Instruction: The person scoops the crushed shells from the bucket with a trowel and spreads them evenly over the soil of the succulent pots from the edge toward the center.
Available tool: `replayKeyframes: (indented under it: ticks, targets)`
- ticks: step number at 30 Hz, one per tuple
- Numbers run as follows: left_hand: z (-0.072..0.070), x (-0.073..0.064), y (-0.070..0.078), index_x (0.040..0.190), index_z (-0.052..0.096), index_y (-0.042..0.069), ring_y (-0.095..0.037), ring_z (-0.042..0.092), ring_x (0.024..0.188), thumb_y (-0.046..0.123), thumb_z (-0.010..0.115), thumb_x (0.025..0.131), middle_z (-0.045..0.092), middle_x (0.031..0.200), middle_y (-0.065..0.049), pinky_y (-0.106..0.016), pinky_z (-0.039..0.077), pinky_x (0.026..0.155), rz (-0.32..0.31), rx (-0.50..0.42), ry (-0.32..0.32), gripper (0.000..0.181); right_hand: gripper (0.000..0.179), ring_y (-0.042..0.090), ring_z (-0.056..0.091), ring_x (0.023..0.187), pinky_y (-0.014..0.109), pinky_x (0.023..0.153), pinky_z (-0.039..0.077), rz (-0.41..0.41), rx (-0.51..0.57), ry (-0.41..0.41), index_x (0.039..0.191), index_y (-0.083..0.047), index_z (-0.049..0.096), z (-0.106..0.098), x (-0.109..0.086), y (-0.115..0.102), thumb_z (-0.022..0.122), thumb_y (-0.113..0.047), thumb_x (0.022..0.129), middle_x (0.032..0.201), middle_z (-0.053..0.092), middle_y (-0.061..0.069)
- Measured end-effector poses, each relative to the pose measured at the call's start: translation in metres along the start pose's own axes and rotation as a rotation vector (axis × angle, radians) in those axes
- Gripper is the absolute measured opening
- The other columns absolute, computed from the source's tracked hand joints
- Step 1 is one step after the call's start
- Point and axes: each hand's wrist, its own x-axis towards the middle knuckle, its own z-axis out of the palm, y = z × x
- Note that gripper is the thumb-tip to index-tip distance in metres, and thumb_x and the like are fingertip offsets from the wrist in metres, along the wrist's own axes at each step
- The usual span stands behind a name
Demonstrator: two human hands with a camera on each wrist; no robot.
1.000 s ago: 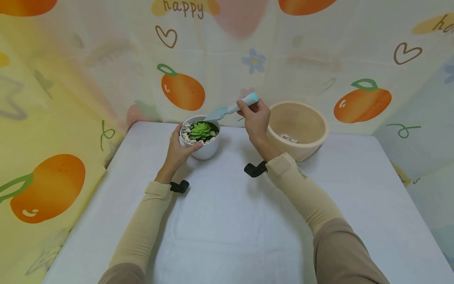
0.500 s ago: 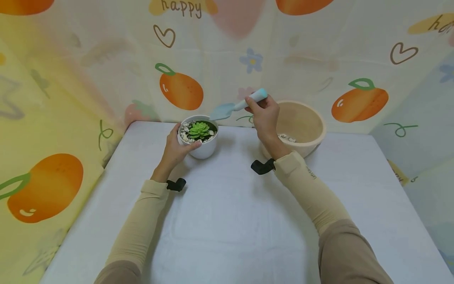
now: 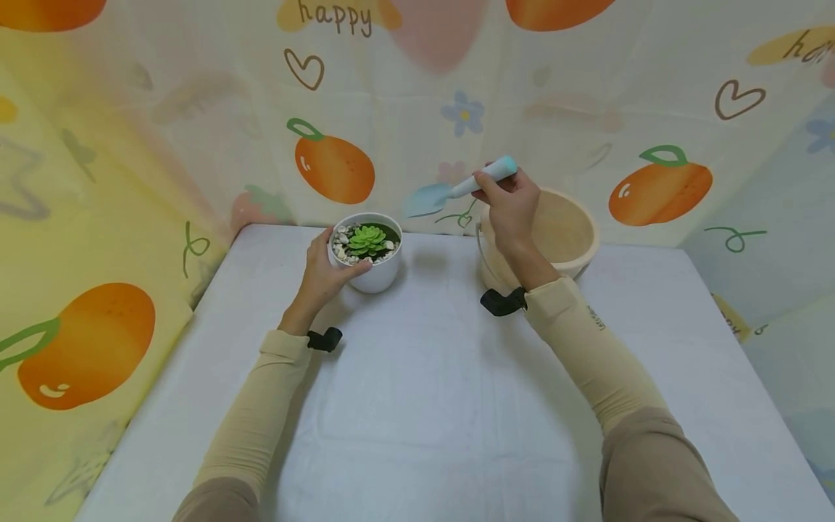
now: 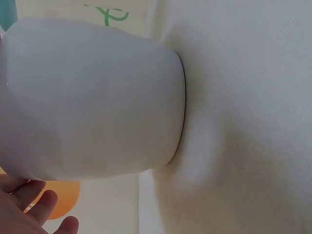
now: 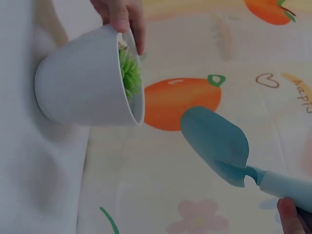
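Note:
A white flowerpot [image 3: 375, 277] stands upright on the table, with a green succulent [image 3: 367, 239] and pale pebbles [image 3: 342, 243] inside. My left hand [image 3: 324, 273] grips the pot from the left, thumb over the near rim. In the left wrist view the pot's smooth side [image 4: 97, 97] fills much of the picture. Up in the air to the right, my right hand [image 3: 515, 210] holds a small trowel [image 3: 428, 200] by its whitish handle. Its light blue blade points left, apart from the pot; the right wrist view shows the blade [image 5: 214, 144] beyond the pot's rim [image 5: 138, 114].
A large beige bucket-like container [image 3: 574, 225] with a thin side handle stands at the back right, partly hidden by my right hand and forearm. White cloth covers the table [image 3: 417, 399]. A printed fabric backdrop [image 3: 548, 94] rises directly behind.
My right hand has carried the trowel up and to the right, away from the pot's rim and in front of the beige container. The left hand keeps its grip on the pot.

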Motion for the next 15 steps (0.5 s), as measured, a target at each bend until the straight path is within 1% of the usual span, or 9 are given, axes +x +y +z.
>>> replayKeyframes:
  ticks: [4, 8, 12, 15]
  targets:
    - [-0.002, 0.0, 0.002, 0.152, 0.023, 0.004, -0.034, 0.028, 0.138, 0.046, 0.082, 0.074, 0.029, 0.151, -0.02, -0.058, 0.029, 0.113, -0.001, 0.024, 0.002, 0.107, 0.016, 0.014, 0.07, 0.081, 0.023, 0.069, 0.059, 0.002, 0.022, 0.0, 0.099, 0.007, 0.066, -0.006, 0.002, -0.006, 0.071, 0.001, 0.085, 0.082, 0.068, 0.004]
    - [-0.004, 0.0, 0.002, 0.152, 0.022, 0.005, -0.034, 0.028, 0.138, 0.049, 0.081, 0.074, 0.029, 0.151, -0.02, -0.059, 0.029, 0.113, -0.005, 0.041, -0.011, 0.108, 0.013, 0.015, 0.071, 0.079, 0.024, 0.068, 0.059, 0.003, 0.042, 0.005, 0.095, 0.005, 0.066, -0.012, 0.004, -0.011, 0.071, 0.001, 0.084, 0.081, 0.068, 0.005]
    - [-0.005, 0.001, 0.002, 0.152, 0.022, 0.005, -0.035, 0.028, 0.138, 0.05, 0.081, 0.073, 0.03, 0.15, -0.019, -0.059, 0.029, 0.112, -0.005, 0.054, -0.017, 0.108, 0.008, 0.015, 0.071, 0.079, 0.025, 0.069, 0.059, 0.011, 0.052, 0.006, 0.09, -0.001, 0.067, -0.018, 0.006, -0.015, 0.071, 0.002, 0.084, 0.08, 0.068, 0.005]
    - [-0.006, 0.001, 0.003, 0.151, 0.024, 0.005, -0.034, 0.029, 0.136, 0.05, 0.082, 0.073, 0.031, 0.149, -0.019, -0.058, 0.03, 0.112, -0.004, 0.061, -0.013, 0.107, 0.008, 0.016, 0.071, 0.078, 0.025, 0.069, 0.059, 0.011, 0.057, 0.005, 0.09, 0.0, 0.067, -0.022, 0.009, -0.018, 0.07, 0.003, 0.084, 0.079, 0.068, 0.005]
